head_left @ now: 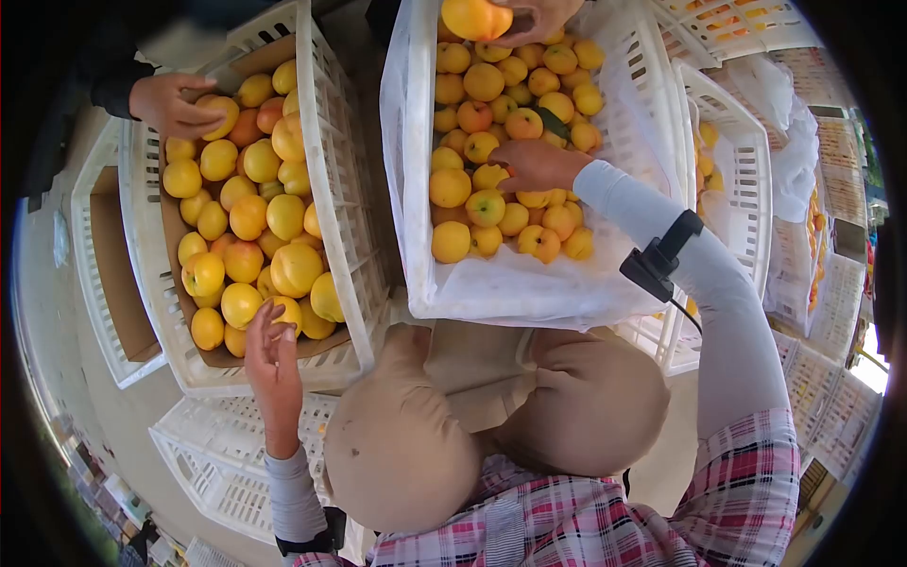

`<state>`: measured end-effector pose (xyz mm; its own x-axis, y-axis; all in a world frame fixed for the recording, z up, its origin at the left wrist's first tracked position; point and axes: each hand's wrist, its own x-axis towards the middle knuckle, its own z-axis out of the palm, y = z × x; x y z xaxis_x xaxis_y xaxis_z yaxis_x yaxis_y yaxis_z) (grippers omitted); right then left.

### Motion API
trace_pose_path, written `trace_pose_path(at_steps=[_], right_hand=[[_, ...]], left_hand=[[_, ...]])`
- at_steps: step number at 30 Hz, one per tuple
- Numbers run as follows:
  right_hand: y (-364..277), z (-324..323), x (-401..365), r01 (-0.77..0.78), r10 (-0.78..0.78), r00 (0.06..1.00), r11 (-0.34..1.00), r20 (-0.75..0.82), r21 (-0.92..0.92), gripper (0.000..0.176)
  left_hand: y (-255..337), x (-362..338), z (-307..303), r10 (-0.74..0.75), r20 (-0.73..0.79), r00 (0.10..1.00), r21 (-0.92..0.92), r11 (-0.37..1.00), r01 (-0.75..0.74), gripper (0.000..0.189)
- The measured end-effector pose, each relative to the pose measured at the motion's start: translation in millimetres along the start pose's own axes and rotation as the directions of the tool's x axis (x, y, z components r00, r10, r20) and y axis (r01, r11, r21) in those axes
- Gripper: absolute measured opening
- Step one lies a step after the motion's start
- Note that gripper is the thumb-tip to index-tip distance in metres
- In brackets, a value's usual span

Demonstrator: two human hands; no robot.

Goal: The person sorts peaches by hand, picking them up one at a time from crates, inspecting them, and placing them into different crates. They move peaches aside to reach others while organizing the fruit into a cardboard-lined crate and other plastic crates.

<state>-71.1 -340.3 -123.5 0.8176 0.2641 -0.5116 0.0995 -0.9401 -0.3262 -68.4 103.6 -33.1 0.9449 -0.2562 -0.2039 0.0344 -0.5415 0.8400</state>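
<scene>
My left hand (pixel 274 364) is at the near edge of the left crate (pixel 354 217), its fingers loosely spread and touching or just over a yellow peach (pixel 285 317). That crate is lined with cardboard and filled with large yellow peaches, some blushed orange. My right hand (pixel 539 165) reaches into the right crate (pixel 420 304), which has a white liner and holds smaller yellow-orange fruit. Its fingers curl around a peach (pixel 489 178) among the others; my hand partly hides it.
Another person's hand (pixel 175 106) rests on fruit in the left crate. A hand (pixel 534 21) at the top holds a large orange-yellow peach (pixel 475 17). An emptier white crate (pixel 217 454) stands below left. More fruit crates (pixel 746 189) line the right.
</scene>
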Motion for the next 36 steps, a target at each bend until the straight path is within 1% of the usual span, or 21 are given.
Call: trace_pose_path(at_steps=[2,8,12,15,16,17,18,19,21,22,23,25,26,27,29,30,31,32,33,35,36], right_hand=[[-11.0,7.9,0.2,0.061,-0.019,0.976,0.98,-0.216,0.189,0.049],[-48.3,18.4,24.0,0.034,-0.018,0.99,0.993,-0.143,0.111,0.066],[-54.0,23.8,44.4,0.042,-0.038,0.992,0.999,-0.122,0.028,0.067],[-45.4,13.5,38.7,0.107,-0.1,0.991,0.99,-0.086,0.092,0.068],[-48.7,2.1,28.9,0.039,-0.028,0.999,0.936,-0.036,0.351,0.069],[-50.5,-9.8,18.5,-0.046,0.033,0.999,0.814,0.031,0.579,0.07],[-49.2,-20.8,9.4,-0.068,-0.018,0.994,0.684,0.11,0.726,0.072],[-47.2,-20.5,1.2,-0.071,-0.01,0.994,0.694,0.109,0.716,0.072],[-52.0,-17.0,-15.3,-0.087,-0.055,0.994,0.101,0.093,0.991,0.07],[-58.3,-25.1,-25.0,-0.079,-0.116,0.99,-0.023,0.076,0.997,0.068],[-58.3,-25.6,-28.6,-0.077,-0.119,0.99,-0.015,0.075,0.997,0.068],[-59.9,-30.9,-34.4,-0.126,-0.274,0.962,-0.401,0.012,0.908,0.063],[-63.4,-34.3,-38.1,-0.139,-0.249,0.968,-0.473,0.02,0.87,0.061],[-70.2,-42.9,-41.2,-0.141,-0.258,0.966,-0.459,0.021,0.877,0.061],[-88.6,-63.2,-44.9,0.045,-0.178,0.979,-0.28,-0.098,0.959,0.058],[-103.7,-79.6,-52.0,0.064,-0.083,0.994,-0.099,-0.072,0.993,0.059],[-111.7,-86.2,-52.8,0.058,-0.116,0.991,-0.095,-0.069,0.994,0.059],[-118.0,-90.5,-51.5,0.209,-0.06,0.978,0.319,-0.2,0.925,0.06],[-128.4,-96.2,-50.8,0.304,-0.066,0.933,0.672,-0.354,0.675,0.061],[-163.3,-116.6,-58.8,0.246,-0.047,0.957,0.65,-0.285,0.719,0.068],[-174.7,-118.1,-58.3,0.298,-0.061,0.923,0.737,-0.379,0.606,0.065]], left_hand=[[3.3,-12.1,3.8,0.059,-0.032,0.998,0.101,0.993,-0.055,0.037],[6.0,-4.5,14.6,0.271,-0.019,0.962,0.328,0.911,-0.25,0.027],[8.2,-5.5,15.0,0.26,-0.049,0.964,0.323,0.918,-0.231,0.025],[7.3,-5.7,15.0,0.299,-0.048,0.953,0.351,0.898,-0.264,0.024],[6.9,-5.5,15.2,0.292,-0.047,0.955,0.354,0.899,-0.257,0.023],[6.6,-5.3,16.3,0.286,-0.047,0.957,0.354,0.901,-0.252,0.023],[5.8,-5.4,16.7,0.289,-0.055,0.956,0.343,0.904,-0.254,0.023],[4.6,-5.3,16.0,0.298,-0.047,0.953,0.36,0.895,-0.262,0.022],[3.6,-3.2,16.6,0.312,-0.049,0.949,0.371,0.888,-0.272,0.021],[3.2,-3.1,16.0,0.322,-0.042,0.946,0.374,0.883,-0.284,0.021],[3.2,-4.1,15.0,0.332,-0.035,0.943,0.379,0.877,-0.295,0.021],[7.0,-4.9,14.3,0.338,-0.045,0.94,0.352,0.886,-0.302,0.021],[10.4,-4.5,14.9,0.343,-0.048,0.938,0.325,0.893,-0.31,0.021],[15.6,-4.5,15.6,0.344,-0.065,0.937,0.324,0.895,-0.306,0.021],[30.9,-6.1,15.1,0.223,-0.014,0.975,0.057,0.973,-0.222,0.02],[41.9,-4.8,16.1,0.192,0.02,0.981,-0.044,0.981,-0.191,0.02],[51.2,-1.8,16.9,0.155,0.064,0.986,-0.151,0.978,-0.144,0.022],[67.8,1.5,17.6,0.081,0.132,0.988,-0.344,0.938,-0.031,0.028],[77.5,9.8,19.8,0.073,0.218,0.973,-0.475,0.879,0.041,0.037],[90.5,26.8,27.3,0.066,0.378,0.924,-0.601,0.776,0.191,0.057],[93.9,33.0,33.9,0.074,0.418,0.905,-0.622,0.75,0.226,0.062]])
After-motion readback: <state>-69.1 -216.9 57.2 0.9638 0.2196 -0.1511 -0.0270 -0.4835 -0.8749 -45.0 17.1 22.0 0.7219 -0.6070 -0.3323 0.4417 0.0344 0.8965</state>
